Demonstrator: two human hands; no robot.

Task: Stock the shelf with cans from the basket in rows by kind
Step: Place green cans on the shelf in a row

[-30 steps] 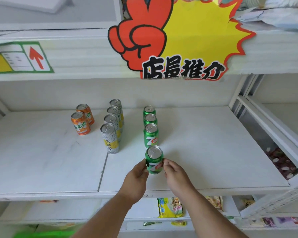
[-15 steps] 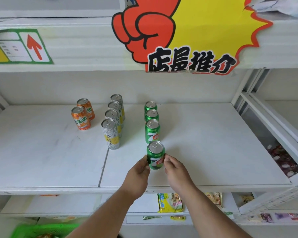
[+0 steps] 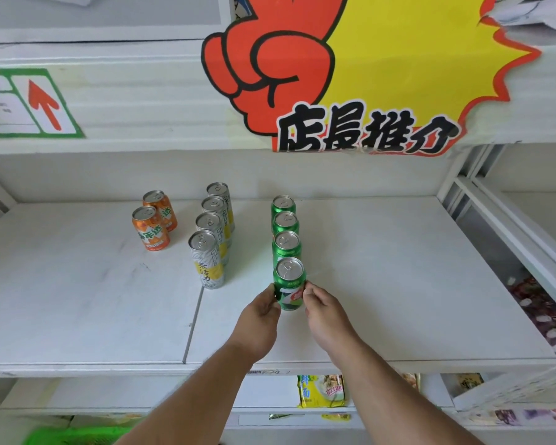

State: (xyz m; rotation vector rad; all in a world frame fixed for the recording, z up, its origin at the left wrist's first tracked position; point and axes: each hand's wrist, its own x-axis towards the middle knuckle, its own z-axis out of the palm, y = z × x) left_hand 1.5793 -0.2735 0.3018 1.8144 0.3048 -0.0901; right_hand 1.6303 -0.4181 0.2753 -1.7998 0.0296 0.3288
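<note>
Against the third green can (image 3: 286, 248) now, front can (image 3: 289, 284).

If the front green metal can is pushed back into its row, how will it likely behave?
The front green metal can, pinched low by the left hand and right hand, probably slides easily on the smooth white shelf. Tall and narrow, it might tip. Likely rigid.

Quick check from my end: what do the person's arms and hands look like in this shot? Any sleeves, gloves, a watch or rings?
Both forearms are bare right down to the bottom edge of the frame, with no sleeve in view. The left hand and the right hand wear no gloves. No watch, band or ring shows on the wrists or on the visible fingers.
</note>
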